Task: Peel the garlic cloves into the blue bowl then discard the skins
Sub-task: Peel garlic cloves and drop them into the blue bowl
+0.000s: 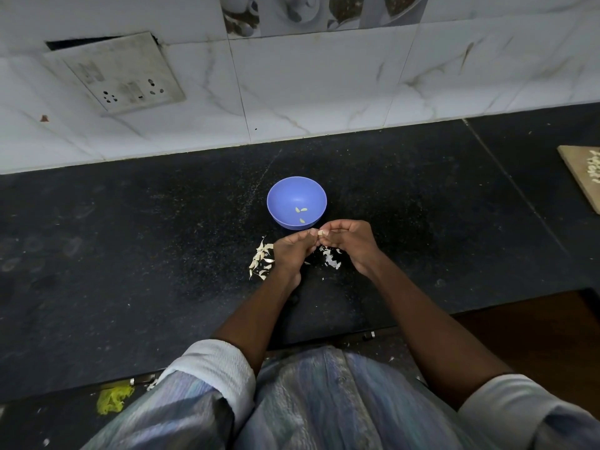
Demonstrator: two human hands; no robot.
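A blue bowl (296,193) stands on the black counter and holds three peeled garlic cloves (301,214). Just in front of it my left hand (291,251) and my right hand (349,241) meet, fingertips together, pinching a small garlic clove (320,233) between them. Unpeeled cloves and skins (261,259) lie in a heap left of my left hand. White skin flakes (331,258) lie under my right hand.
The black counter (130,254) runs to a tiled wall with a switch plate (123,76). A wooden board (584,173) pokes in at the right edge. A yellow scrap (113,397) lies at the counter's front edge on the left.
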